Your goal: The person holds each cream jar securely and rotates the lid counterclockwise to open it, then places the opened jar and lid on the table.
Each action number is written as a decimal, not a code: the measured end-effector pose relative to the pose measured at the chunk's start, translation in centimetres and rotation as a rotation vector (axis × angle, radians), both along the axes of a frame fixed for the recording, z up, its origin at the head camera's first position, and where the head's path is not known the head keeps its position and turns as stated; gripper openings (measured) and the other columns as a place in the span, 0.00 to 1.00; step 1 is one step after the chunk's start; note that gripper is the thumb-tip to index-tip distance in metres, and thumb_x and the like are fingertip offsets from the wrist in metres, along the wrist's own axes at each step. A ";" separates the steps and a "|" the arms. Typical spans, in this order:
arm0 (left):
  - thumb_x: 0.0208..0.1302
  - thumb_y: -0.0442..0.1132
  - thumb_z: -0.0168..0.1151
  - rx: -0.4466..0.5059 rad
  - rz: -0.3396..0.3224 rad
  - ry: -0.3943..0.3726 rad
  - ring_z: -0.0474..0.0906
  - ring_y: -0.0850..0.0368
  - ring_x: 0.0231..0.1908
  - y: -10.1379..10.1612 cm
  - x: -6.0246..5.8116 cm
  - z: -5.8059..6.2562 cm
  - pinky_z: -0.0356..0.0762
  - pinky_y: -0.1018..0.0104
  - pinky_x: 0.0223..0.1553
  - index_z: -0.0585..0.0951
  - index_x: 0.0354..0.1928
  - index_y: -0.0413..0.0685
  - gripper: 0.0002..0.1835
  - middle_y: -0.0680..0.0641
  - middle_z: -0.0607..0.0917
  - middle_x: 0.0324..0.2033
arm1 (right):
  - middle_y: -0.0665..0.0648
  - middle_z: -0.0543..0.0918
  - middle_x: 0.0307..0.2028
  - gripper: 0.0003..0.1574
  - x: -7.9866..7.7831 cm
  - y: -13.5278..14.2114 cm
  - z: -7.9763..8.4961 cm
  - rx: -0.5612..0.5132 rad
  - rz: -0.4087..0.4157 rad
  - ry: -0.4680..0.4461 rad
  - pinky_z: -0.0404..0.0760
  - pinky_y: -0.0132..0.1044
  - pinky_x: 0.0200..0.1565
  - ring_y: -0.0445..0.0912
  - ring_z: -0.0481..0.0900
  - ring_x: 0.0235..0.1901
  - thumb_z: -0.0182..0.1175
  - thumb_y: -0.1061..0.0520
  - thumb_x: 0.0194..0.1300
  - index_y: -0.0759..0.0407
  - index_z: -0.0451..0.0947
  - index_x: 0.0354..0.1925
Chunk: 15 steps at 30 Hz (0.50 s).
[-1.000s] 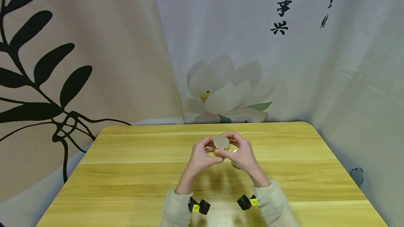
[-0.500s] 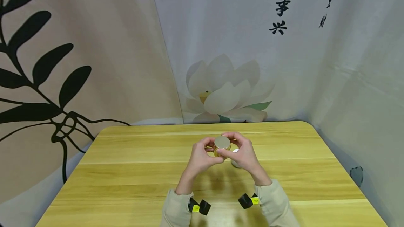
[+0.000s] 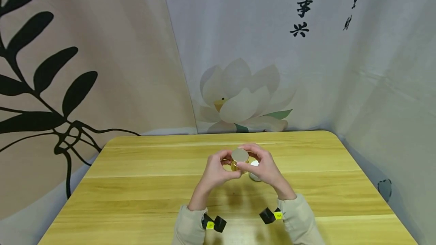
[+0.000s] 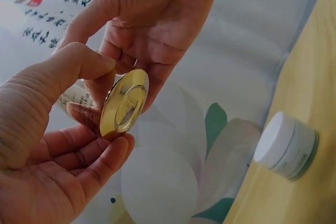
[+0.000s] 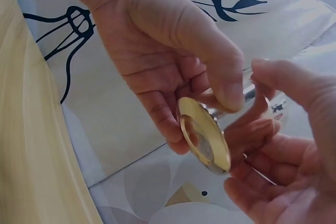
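Observation:
A small round gold jar (image 3: 240, 155) with a flat greyish top is held up above the table between both hands in the head view. My left hand (image 3: 218, 167) grips its left side with thumb and fingers. From the right, my right hand (image 3: 261, 163) holds it too, thumb at the near side and fingertips at the far edge. The wrist views show the gold jar's shiny flared base (image 4: 125, 104) with a round recess. Fingers hide much of its side wall. A white-lidded jar (image 4: 287, 145) stands on the table, partly behind my right hand in the head view.
The wooden table (image 3: 136, 192) has rounded far corners. Behind it hangs a curtain (image 3: 238, 29) printed with a lotus, leaves and dark characters. A black wrist camera (image 3: 214, 223) sits at the left cuff, another black camera (image 3: 269, 215) at the right.
My right hand has turned slightly and its thumb has slid a little to the right along the gold jar. More of the white-lidded jar now shows. My left hand has barely moved.

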<state>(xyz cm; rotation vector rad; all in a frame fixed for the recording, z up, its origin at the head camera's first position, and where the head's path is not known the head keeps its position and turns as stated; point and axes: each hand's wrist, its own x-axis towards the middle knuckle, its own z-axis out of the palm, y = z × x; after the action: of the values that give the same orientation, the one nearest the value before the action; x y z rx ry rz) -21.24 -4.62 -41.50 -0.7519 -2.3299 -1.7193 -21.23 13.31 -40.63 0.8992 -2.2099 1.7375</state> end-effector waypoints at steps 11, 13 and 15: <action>0.41 0.29 0.73 0.019 0.012 -0.015 0.74 0.58 0.34 0.2 0.1 0.2 0.78 0.65 0.39 0.80 0.42 0.36 0.21 0.47 0.81 0.33 | 0.63 0.75 0.49 0.26 0.3 -0.3 0.4 -0.018 -0.109 -0.006 0.70 0.53 0.56 0.56 0.72 0.53 0.71 0.68 0.46 0.68 0.72 0.44; 0.41 0.30 0.73 0.015 0.015 -0.018 0.74 0.58 0.34 0.2 0.1 0.2 0.79 0.63 0.39 0.80 0.42 0.36 0.21 0.46 0.81 0.33 | 0.61 0.75 0.50 0.24 0.3 -0.1 0.3 -0.020 -0.095 -0.015 0.71 0.48 0.57 0.53 0.72 0.53 0.71 0.67 0.48 0.65 0.74 0.44; 0.41 0.29 0.73 0.017 0.013 -0.021 0.74 0.56 0.34 0.3 0.2 0.4 0.79 0.58 0.40 0.80 0.41 0.35 0.20 0.45 0.81 0.33 | 0.61 0.74 0.51 0.23 0.2 0.1 0.1 -0.019 -0.065 -0.020 0.71 0.42 0.57 0.51 0.71 0.53 0.69 0.66 0.51 0.64 0.76 0.47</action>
<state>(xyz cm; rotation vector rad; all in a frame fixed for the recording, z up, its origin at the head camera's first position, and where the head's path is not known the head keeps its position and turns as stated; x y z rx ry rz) -21.01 -4.36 -41.13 -0.7169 -2.3260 -1.7477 -21.06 13.44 -40.56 0.8004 -2.2052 1.7423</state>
